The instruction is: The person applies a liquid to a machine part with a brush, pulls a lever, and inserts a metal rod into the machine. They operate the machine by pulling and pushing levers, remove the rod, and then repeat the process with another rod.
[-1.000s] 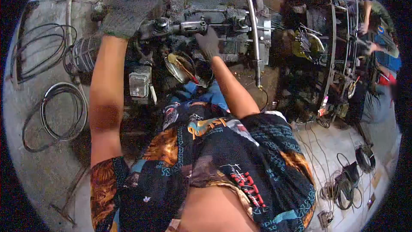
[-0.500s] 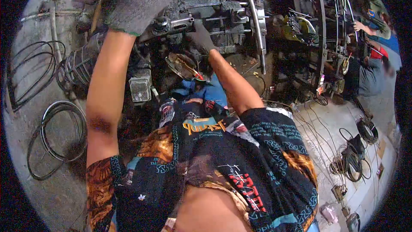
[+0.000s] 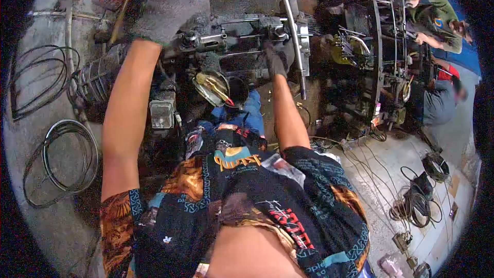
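Note:
My left hand (image 3: 152,30), in a grey glove with a green hem, is at the upper left beside the machine's left end; its fingers blur into the grey background. My right hand (image 3: 276,63), in a dark glove, is at the machine's right part, just below a metal fitting (image 3: 279,33) and left of a long metal rod (image 3: 294,31). Its fingers point up and are too dark to make out. Between the hands lies the greasy machine (image 3: 236,41) with a slotted metal piece (image 3: 212,40). Below it sits a tray (image 3: 212,88) holding a red-tipped tool.
A grey metal box (image 3: 162,114) is below the machine's left end. Coiled cable (image 3: 69,157) lies on the left floor. At the right stand a rack (image 3: 381,56) and two people, one in green (image 3: 442,23), one in grey (image 3: 440,104). Black cables (image 3: 419,198) lie lower right.
My right hand has moved right, from near the slotted piece toward the long rod. The view has shifted slightly. The tray below the machine shows more fully.

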Motion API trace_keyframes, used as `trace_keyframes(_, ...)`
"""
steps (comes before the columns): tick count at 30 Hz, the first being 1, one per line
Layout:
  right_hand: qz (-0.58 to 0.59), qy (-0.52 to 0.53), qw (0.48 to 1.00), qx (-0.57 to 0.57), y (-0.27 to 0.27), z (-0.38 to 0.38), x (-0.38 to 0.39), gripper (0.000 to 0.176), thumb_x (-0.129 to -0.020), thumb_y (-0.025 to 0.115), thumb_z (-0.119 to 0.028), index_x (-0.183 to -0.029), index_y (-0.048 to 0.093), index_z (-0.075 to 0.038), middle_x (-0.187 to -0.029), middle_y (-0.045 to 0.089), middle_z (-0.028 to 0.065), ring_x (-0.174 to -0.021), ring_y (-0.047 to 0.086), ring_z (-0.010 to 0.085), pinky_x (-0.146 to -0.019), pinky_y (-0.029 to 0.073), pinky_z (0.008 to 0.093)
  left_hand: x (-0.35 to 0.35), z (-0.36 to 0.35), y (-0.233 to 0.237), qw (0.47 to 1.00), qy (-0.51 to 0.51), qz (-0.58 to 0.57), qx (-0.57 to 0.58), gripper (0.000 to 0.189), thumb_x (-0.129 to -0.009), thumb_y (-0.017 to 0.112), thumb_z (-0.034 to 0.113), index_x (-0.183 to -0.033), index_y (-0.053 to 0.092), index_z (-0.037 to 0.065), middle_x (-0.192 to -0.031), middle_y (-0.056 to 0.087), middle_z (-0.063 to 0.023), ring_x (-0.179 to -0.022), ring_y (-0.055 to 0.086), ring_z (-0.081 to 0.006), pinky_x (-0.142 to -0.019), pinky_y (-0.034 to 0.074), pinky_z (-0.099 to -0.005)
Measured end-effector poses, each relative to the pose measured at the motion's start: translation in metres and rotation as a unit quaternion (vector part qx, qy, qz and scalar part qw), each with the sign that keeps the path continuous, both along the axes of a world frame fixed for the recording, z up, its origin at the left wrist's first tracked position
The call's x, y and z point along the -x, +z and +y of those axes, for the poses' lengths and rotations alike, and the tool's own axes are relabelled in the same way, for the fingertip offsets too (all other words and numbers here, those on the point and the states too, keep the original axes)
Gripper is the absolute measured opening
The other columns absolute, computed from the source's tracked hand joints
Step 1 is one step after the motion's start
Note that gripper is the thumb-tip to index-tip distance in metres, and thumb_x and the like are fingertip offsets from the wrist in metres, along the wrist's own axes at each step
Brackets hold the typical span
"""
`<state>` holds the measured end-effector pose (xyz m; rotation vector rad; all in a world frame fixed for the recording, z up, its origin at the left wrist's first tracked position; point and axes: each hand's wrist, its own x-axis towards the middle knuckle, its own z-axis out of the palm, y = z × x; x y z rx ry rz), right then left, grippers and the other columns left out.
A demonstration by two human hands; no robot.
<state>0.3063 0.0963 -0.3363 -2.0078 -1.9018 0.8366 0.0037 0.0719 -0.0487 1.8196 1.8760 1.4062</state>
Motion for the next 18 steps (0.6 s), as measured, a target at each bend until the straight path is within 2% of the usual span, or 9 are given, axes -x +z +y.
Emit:
trace_keyframes(1,0.007,-0.028,1.000,-0.008,-0.015,0.013,0.004,0.054,-0.093,0.069,-0.034,-0.133,0.062,0.002,-0.125,0.069,0.0215,-0.115,0.065,0.0396,-0.097,0.051,0.0476,-0.001,-0.001,0.001,0.998,-0.001,-0.049,0.026,0.016,-0.097,0.067,0.013,-0.093,0.067,-0.002,-0.086,0.066,-0.0138,-0.084,0.067,-0.0281,-0.076,0.052,-0.0399)
trace_keyframes(2,0.015,-0.050,0.999,-0.016,-0.028,0.023,0.009,0.054,-0.093,0.070,-0.034,-0.133,0.062,0.002,-0.124,0.069,0.0215,-0.114,0.065,0.0396,-0.096,0.052,0.0475,0.001,0.000,-0.001,0.999,-0.004,-0.043,0.031,0.016,-0.097,0.067,0.013,-0.093,0.067,-0.002,-0.086,0.066,-0.0138,-0.084,0.067,-0.0281,-0.076,0.052,-0.0399)
trace_keyframes(4,0.023,-0.076,0.996,-0.026,-0.041,0.032,0.016,0.054,-0.093,0.070,-0.033,-0.132,0.062,0.003,-0.123,0.069,0.0216,-0.113,0.065,0.0396,-0.096,0.052,0.0473,0.006,0.001,-0.006,0.997,0.040,-0.013,0.067,0.017,-0.097,0.067,0.014,-0.093,0.066,-0.002,-0.088,0.066,-0.0117,-0.085,0.066,-0.0228,-0.076,0.052,-0.0394)
trace_keyframes(8,0.032,-0.087,0.995,-0.030,-0.047,0.032,0.020,0.054,-0.092,0.072,-0.032,-0.131,0.063,0.003,-0.120,0.069,0.0217,-0.111,0.066,0.0396,-0.095,0.052,0.0468,0.014,-0.001,-0.016,0.997,0.045,0.017,0.064,0.016,-0.096,0.067,0.013,-0.094,0.067,-0.002,-0.093,0.067,-0.0123,-0.088,0.066,-0.0231,-0.079,0.052,-0.0391)
trace_keyframes(11,0.040,-0.086,0.995,-0.032,-0.047,0.034,0.018,0.054,-0.091,0.073,-0.031,-0.130,0.063,0.004,-0.118,0.070,0.0218,-0.110,0.066,0.0396,-0.095,0.052,0.0465,0.016,-0.001,-0.016,0.999,0.018,0.025,0.007,0.014,-0.096,0.067,0.012,-0.096,0.067,-0.002,-0.096,0.068,-0.0125,-0.091,0.067,-0.0235,-0.082,0.053,-0.0383)
trace_keyframes(13,0.043,-0.085,0.995,-0.034,-0.046,0.039,0.013,0.053,-0.090,0.074,-0.031,-0.130,0.063,0.004,-0.116,0.070,0.0219,-0.108,0.066,0.0396,-0.094,0.052,0.0462,0.013,-0.003,-0.013,0.998,0.008,-0.066,0.025,0.013,-0.095,0.067,0.011,-0.098,0.067,-0.002,-0.099,0.069,-0.0124,-0.093,0.067,-0.0241,-0.084,0.053,-0.0374)
trace_keyframes(18,0.053,-0.086,0.994,-0.040,-0.046,0.057,0.000,0.053,-0.089,0.076,-0.030,-0.129,0.064,0.005,-0.113,0.071,0.0221,-0.106,0.067,0.0396,-0.093,0.053,0.0457,0.017,-0.002,-0.022,0.999,0.032,-0.013,0.021,0.011,-0.094,0.067,0.009,-0.099,0.068,0.000,-0.100,0.070,-0.0114,-0.093,0.067,-0.0237,-0.083,0.053,-0.0375)
